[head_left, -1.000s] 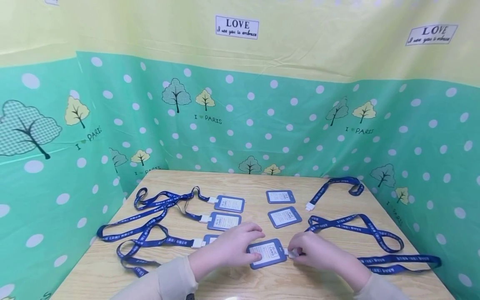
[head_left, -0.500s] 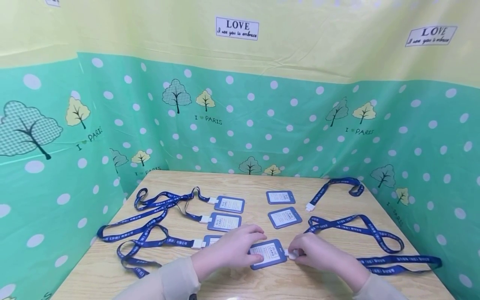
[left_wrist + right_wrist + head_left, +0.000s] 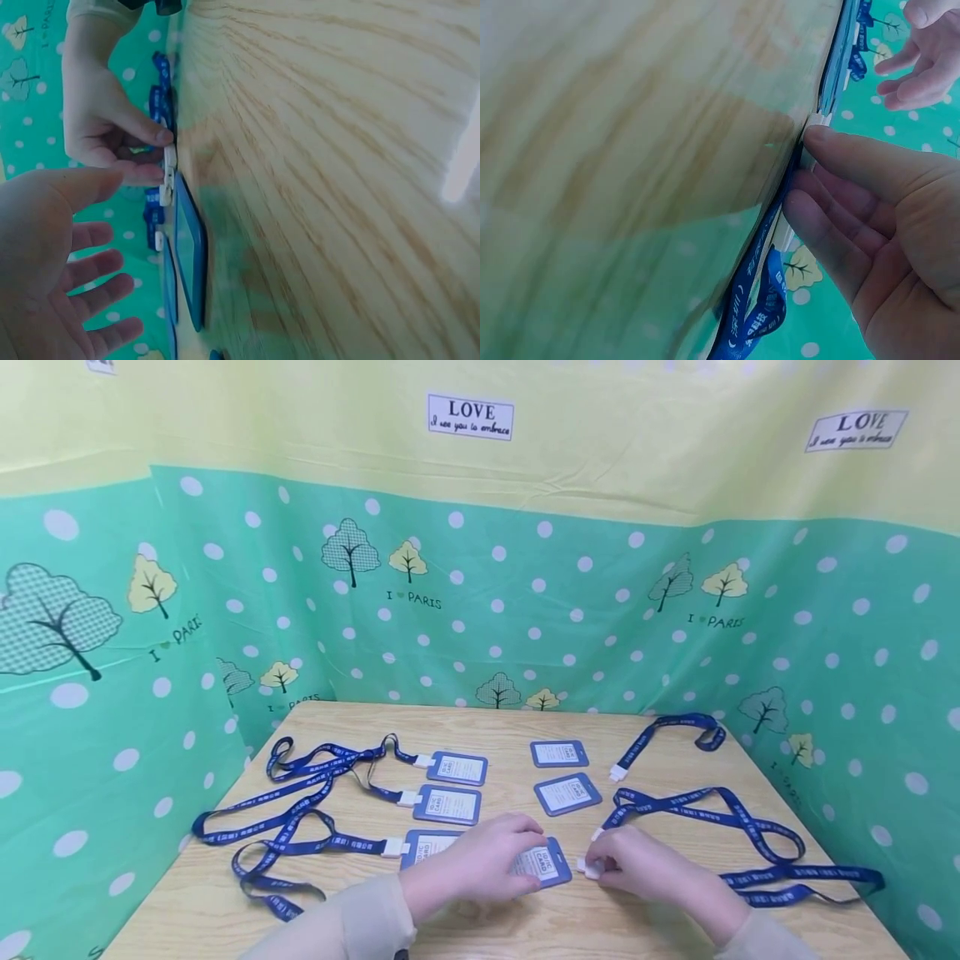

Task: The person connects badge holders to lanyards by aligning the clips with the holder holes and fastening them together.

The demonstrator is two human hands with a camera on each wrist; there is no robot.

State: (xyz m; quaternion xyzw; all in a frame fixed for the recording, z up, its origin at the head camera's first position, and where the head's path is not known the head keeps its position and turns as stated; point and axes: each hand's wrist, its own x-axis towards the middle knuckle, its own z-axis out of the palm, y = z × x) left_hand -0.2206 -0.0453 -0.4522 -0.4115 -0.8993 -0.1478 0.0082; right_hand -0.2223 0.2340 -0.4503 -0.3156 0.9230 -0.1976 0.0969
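My right hand (image 3: 645, 868) pinches the white clip (image 3: 590, 867) of a blue lanyard (image 3: 810, 877) between thumb and fingers, low over the table. Just left of the clip lies a blue badge holder (image 3: 553, 865) with a white card, its slotted end facing the clip; a small gap shows between them in the head view. My left hand (image 3: 487, 864) hovers over that badge holder and covers its left part. In the left wrist view, the fingers (image 3: 97, 270) of this hand are spread and hold nothing. The right wrist view shows the lanyard strap (image 3: 742, 322) trailing from the pinched clip.
On the left, several badge holders (image 3: 447, 804) are joined to lanyards (image 3: 330, 843) lying in loops. Two loose badge holders (image 3: 560, 753) lie behind my hands, with two more lanyards (image 3: 637, 752) to their right. A patterned curtain (image 3: 480, 568) surrounds the wooden table (image 3: 480, 718).
My left hand has shifted right over the badge holder and now covers more of it. My right hand stays almost in place, still pinching the clip.
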